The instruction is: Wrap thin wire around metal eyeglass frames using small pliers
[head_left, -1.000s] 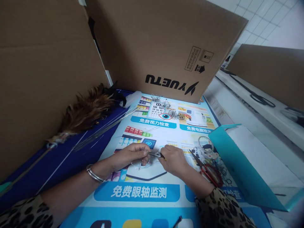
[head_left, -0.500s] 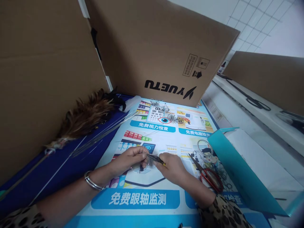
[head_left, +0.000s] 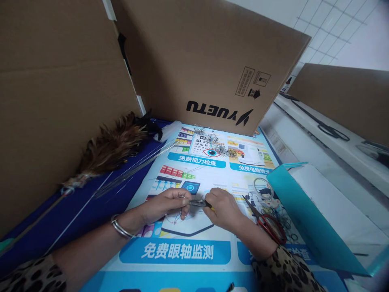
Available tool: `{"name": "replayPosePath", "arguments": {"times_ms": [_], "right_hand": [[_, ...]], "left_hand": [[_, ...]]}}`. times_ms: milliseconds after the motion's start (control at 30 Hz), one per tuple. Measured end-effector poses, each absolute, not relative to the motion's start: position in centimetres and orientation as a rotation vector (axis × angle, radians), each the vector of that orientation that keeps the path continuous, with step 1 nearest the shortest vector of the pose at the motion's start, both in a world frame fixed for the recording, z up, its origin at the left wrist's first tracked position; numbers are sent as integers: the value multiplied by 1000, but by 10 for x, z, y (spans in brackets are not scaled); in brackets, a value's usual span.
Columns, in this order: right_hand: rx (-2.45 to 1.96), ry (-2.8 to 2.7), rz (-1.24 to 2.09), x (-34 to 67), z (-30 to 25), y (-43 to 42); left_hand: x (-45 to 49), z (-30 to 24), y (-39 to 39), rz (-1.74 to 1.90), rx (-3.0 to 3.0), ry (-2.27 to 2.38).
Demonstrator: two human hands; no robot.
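Near the middle of the poster-covered table, my left hand (head_left: 165,203) pinches a thin piece of wire (head_left: 175,219); its exact shape is hard to make out. My right hand (head_left: 225,209) is wrapped round the handles of a pair of pliers (head_left: 198,203). The pliers' jaws point left and meet the wire at my left fingertips. To the right of my right hand lie red-handled scissors (head_left: 272,229), beside a scatter of small wire rings (head_left: 284,219) and a larger wire coil (head_left: 263,190).
Small wire clusters (head_left: 214,138) lie at the back, before a cardboard panel (head_left: 206,61). Long straight wires (head_left: 133,172) and a feather duster (head_left: 107,144) lie on the left. An open teal box (head_left: 299,215) stands on the right.
My right hand has turned, and the pliers now lie more level, with more of their jaws showing. My left hand keeps its pinch in nearly the same place.
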State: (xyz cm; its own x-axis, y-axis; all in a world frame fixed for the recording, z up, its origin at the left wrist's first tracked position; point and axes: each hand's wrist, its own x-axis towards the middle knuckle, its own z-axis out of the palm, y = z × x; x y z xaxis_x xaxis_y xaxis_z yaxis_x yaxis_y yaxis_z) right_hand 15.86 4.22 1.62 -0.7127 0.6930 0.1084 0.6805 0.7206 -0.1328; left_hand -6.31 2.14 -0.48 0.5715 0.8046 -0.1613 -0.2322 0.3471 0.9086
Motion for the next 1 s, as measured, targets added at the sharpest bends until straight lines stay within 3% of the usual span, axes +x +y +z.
{"name": "replayPosePath", "arguments": {"times_ms": [367, 1000], "right_hand": [[-972, -2806, 19, 156, 13, 41], [-1259, -2828, -95, 151, 26, 38]], "left_hand": [[-65, -2, 16, 681, 941, 613], [-62, -7, 20, 772, 967, 738]]}}
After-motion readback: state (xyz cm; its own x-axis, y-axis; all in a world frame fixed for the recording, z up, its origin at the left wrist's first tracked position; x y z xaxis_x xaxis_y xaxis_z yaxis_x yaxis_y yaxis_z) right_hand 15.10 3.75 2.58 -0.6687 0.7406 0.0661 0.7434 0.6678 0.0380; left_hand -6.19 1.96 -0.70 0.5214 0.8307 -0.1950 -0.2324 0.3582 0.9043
